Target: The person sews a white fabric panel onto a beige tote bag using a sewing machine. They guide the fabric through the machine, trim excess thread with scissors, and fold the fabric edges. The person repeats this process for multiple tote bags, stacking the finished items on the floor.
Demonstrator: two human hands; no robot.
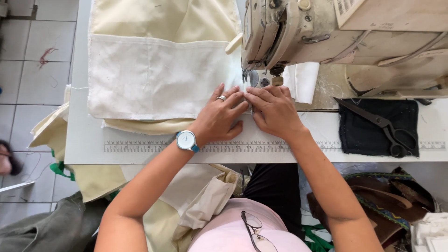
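Item: cream fabric (158, 74), flat on counter (84, 140), edge at sewing machine (298, 28) foot. Left hand (219, 116) & right hand (275, 112) lay open, fingers flat, pinning cloth, gripping nothing. Judged best: fingertips clear of needle, even pressure, edge kept straight. Scissors (387, 128) lay to the right.

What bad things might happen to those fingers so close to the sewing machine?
Both the left hand and right hand press the cream cloth right beside the needle of the sewing machine, so a fingertip might get pricked. The cloth's free end hangs off the table and might drag the seam crooked.
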